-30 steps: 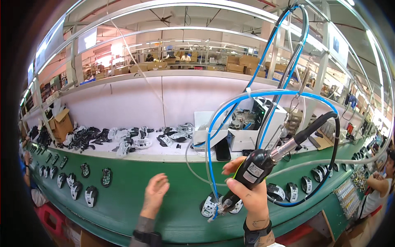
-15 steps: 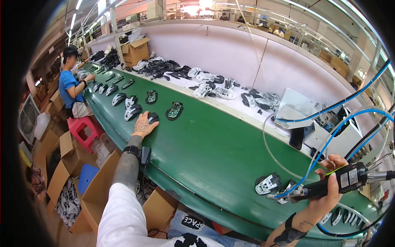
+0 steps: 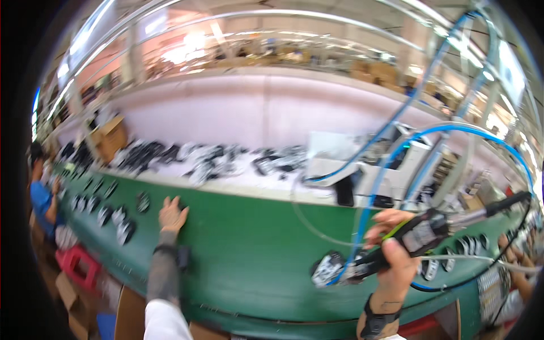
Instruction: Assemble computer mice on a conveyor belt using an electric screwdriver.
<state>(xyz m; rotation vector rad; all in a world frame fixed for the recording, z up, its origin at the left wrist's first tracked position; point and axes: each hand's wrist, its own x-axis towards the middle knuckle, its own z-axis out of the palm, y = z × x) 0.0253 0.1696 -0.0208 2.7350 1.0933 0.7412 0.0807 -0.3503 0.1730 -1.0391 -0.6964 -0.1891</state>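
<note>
My left hand [image 3: 172,215] is stretched out over the green conveyor belt [image 3: 243,238], fingers spread. Whether anything lies under its palm is hidden. Left of it sits a dark mouse base with a circuit board [image 3: 143,202]. My right hand [image 3: 394,249] is wrapped round a black powered screwdriver [image 3: 416,235] with a blue hose [image 3: 377,198] running to its front end. The tip of the tool points down at a white-and-black computer mouse part [image 3: 327,268] on the belt, touching or very close; blur hides which.
Several mouse shells [image 3: 124,231] stand along the belt's left, with a person in blue [image 3: 42,201] beyond. Black and white parts [image 3: 212,161] cover the back shelf, beside a phone [image 3: 344,190]. More mice [image 3: 469,245] and another person's arm [image 3: 513,258] are at right.
The view has swung right. My left hand has left the mouse shell it rested on and moved right along the belt. My right hand keeps the screwdriver near the same mouse part.
</note>
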